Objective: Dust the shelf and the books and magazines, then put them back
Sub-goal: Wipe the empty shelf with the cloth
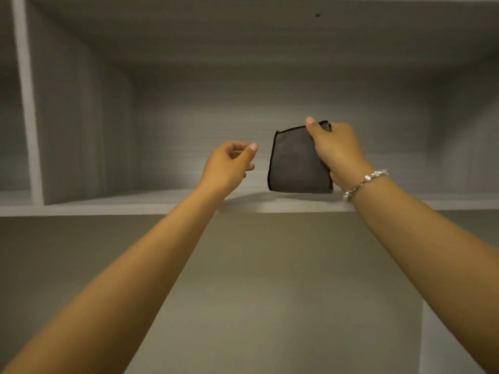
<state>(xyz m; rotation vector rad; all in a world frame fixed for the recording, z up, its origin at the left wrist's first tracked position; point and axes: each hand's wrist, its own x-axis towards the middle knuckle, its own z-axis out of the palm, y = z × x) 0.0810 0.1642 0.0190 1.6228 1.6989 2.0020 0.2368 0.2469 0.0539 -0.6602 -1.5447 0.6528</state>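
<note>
A grey shelf board (129, 205) runs across the view at arm's height, inside a grey cabinet compartment. My right hand (336, 151) grips a folded dark grey cloth (295, 163) by its upper right corner, and the cloth hangs just above the shelf board. My left hand (229, 164) hovers to the left of the cloth with fingers loosely curled, holding nothing and a short gap away from it. No books or magazines are in view.
A vertical divider (27, 103) at the left separates this compartment from another one. The cabinet's top panel (243, 31) closes the space overhead. Below the shelf is a plain beige wall (270, 292). A bracelet (364, 182) sits on my right wrist.
</note>
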